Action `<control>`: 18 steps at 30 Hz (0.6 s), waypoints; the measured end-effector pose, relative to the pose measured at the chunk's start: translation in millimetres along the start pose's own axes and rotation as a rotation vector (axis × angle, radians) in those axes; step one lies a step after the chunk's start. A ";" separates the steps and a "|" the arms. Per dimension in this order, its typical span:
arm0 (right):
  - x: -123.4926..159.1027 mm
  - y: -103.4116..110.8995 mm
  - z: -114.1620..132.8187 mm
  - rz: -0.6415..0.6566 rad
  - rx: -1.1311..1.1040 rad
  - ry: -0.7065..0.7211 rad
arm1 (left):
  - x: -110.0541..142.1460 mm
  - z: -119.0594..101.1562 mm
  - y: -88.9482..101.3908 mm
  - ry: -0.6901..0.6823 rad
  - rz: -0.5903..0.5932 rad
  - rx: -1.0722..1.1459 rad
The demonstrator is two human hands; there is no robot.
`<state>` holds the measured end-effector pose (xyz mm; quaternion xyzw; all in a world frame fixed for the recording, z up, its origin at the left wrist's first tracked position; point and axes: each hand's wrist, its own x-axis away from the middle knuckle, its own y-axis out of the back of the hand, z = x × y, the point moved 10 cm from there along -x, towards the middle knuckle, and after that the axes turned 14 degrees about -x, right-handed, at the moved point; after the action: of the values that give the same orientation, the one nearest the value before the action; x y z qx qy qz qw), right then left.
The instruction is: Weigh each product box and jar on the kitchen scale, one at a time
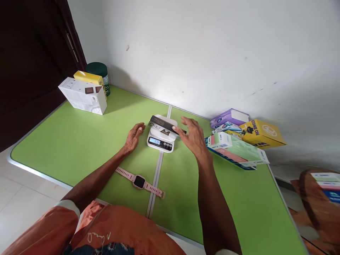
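A small white kitchen scale stands in the middle of the green table, its display lit. A long black box lies across its platform. My right hand hovers at the box's right end, fingers spread and open, fingertips close to it or just touching. My left hand rests on the table just left of the scale, fingers loosely curled, holding nothing. A pink smartwatch lies flat on the table near me, between my forearms.
A white box, a yellow box and a green-lidded jar stand at the far left corner. Several boxes, purple, yellow and pale green, are piled at the right by the wall. A brown basket sits off the table's right.
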<state>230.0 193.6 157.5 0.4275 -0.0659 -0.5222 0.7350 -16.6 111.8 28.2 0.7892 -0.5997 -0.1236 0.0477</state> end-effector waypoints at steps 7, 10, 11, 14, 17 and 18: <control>14.8 33.6 1.8 -0.143 -0.013 -0.014 | 0.1 4.1 1.9 0.033 0.003 0.005; 12.5 30.8 8.9 -0.134 -0.005 -0.010 | 0.7 4.2 2.0 0.046 0.008 0.008; 10.7 29.1 11.5 -0.126 -0.003 -0.007 | 0.9 4.1 1.8 0.050 0.010 0.010; 3.6 21.6 18.8 -0.087 0.002 0.005 | 1.5 3.6 2.0 0.060 0.008 0.016; -3.5 8.9 23.0 -0.015 0.010 0.002 | 2.0 2.6 2.1 0.067 0.006 0.026; -5.4 3.6 22.9 0.018 0.013 -0.007 | 2.0 2.3 1.8 0.069 0.009 0.032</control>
<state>217.7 185.5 176.2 0.4297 -0.0755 -0.5167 0.7366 -18.3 109.6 26.0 0.7909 -0.6031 -0.0866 0.0562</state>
